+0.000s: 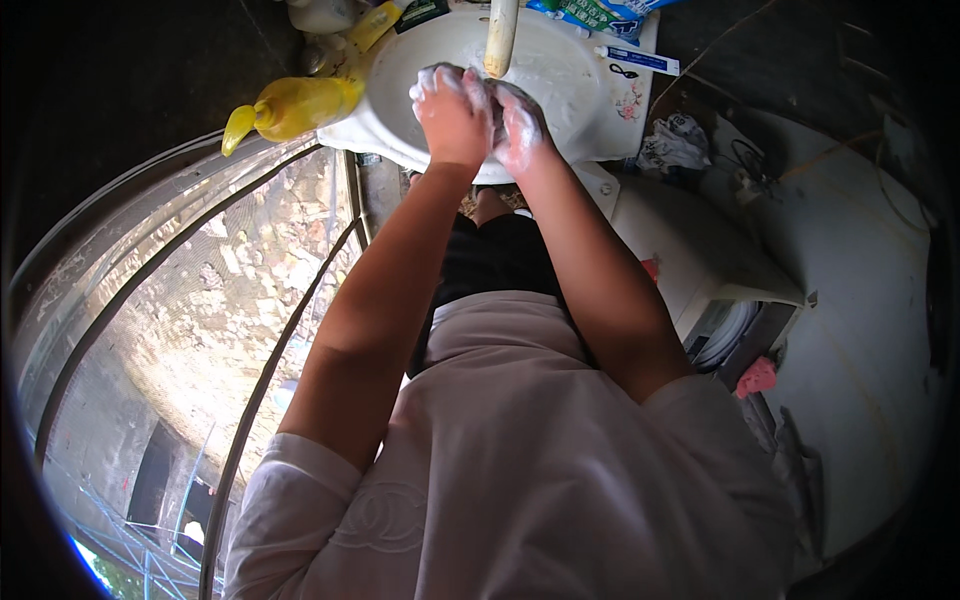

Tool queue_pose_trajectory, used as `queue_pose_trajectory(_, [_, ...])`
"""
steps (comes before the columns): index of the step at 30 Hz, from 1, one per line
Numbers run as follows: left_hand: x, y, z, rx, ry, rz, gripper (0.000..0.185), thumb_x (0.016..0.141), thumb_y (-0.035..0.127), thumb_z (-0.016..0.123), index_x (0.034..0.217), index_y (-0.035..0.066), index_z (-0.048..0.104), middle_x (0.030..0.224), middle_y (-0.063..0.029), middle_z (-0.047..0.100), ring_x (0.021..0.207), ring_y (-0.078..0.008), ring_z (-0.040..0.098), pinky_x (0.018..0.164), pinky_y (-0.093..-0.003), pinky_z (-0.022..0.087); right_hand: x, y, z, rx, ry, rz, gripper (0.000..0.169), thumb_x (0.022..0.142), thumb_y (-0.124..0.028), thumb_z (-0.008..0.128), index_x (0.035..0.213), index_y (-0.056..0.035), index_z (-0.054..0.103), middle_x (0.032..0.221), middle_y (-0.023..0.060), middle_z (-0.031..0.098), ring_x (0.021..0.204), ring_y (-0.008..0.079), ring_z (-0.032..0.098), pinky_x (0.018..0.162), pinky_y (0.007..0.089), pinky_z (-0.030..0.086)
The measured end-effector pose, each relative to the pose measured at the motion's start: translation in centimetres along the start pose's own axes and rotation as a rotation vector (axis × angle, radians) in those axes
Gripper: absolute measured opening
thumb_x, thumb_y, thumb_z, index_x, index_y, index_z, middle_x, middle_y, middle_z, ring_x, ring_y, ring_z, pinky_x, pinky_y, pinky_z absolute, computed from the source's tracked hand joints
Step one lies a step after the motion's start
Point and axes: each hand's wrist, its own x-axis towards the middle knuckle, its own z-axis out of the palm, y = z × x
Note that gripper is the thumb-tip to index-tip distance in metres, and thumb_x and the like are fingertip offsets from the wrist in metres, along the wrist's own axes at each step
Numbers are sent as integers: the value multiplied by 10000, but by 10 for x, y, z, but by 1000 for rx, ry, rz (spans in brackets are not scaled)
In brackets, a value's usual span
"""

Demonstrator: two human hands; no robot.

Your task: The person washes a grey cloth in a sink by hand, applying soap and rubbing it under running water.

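Note:
Both hands are together over a white washbasin [574, 124], below the end of a pale pipe spout [501, 37]. White foam coats the fingers and back of my left hand [452, 116], which is bent inward. My right hand [519, 127] is pressed close beside it, with foam along its thumb side and palm edge. A dark patch shows between the two hands; whether it is an object or shadow I cannot tell. The fingers are partly hidden, so I cannot see if either hand holds something.
A yellow pump bottle [304, 107] lies tilted at the basin's left edge. A yellow tube [377, 25] is behind it. On the right rim are a toothpaste tube [641, 58] and a blue-green packet [600, 19]. Right of the basin is a crumpled plastic bag [675, 142]; a mesh-covered window [225, 300] stands left.

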Motion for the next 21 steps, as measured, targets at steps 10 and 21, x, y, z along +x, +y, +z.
queue_pose_trajectory(10, [-46, -38, -38, -169, -186, -83, 183, 1013, 165, 493, 994, -8, 550, 1009, -233, 566, 951, -442, 515, 857, -515, 410, 2, -48, -34, 77, -185, 142, 250, 969, -334, 661, 1007, -118, 541, 720, -27, 455, 525, 98, 369, 433, 229, 284])
queue_pose_trajectory(21, [-56, -31, -48, -156, -239, 53, 127, 1003, 108, 504, 1003, -14, 542, 979, -239, 563, 902, -460, 535, 814, -490, 443, -6, -61, -32, -62, -71, 222, 248, 1001, -350, 582, 852, -160, 527, 614, -32, 406, 467, 114, 375, 414, 254, 285])
